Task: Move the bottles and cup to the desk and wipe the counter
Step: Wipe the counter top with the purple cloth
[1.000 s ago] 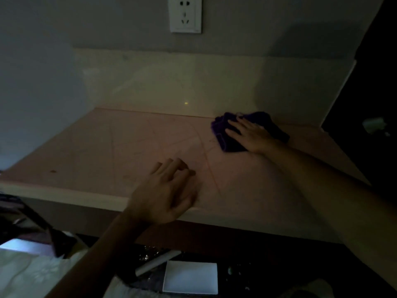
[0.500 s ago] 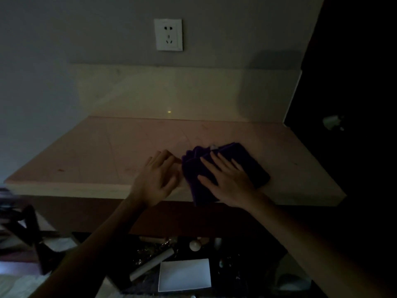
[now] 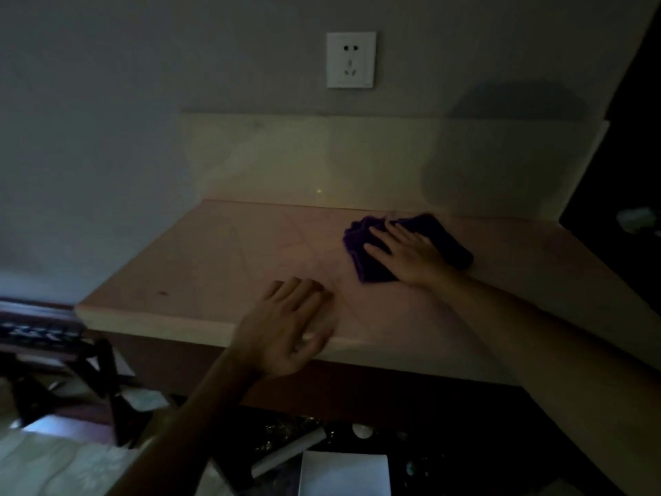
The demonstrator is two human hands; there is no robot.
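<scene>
The wiping step looks to be in hand: no bottles or cup show on the counter [image 3: 221, 266]. The right hand [image 3: 406, 257] presses flat, fingers spread, on the purple cloth [image 3: 372, 270] toward 1 o'clock near the backsplash. The left hand [image 3: 286, 327] rests open at the front edge, grasping nothing. The next stroke probably calls for steady downward pressure toward the unwiped 10 o'clock corner

counter [image 3: 221, 266] lying below wall socket [image 3: 351, 60] | cloth [image 3: 404, 245] sitting on counter, far right, near backsplash [image 3: 286, 159] | right hand [image 3: 407, 252] lying flat on cloth | left hand [image 3: 286, 327] resting at counter's near edge, left of cloth
</scene>
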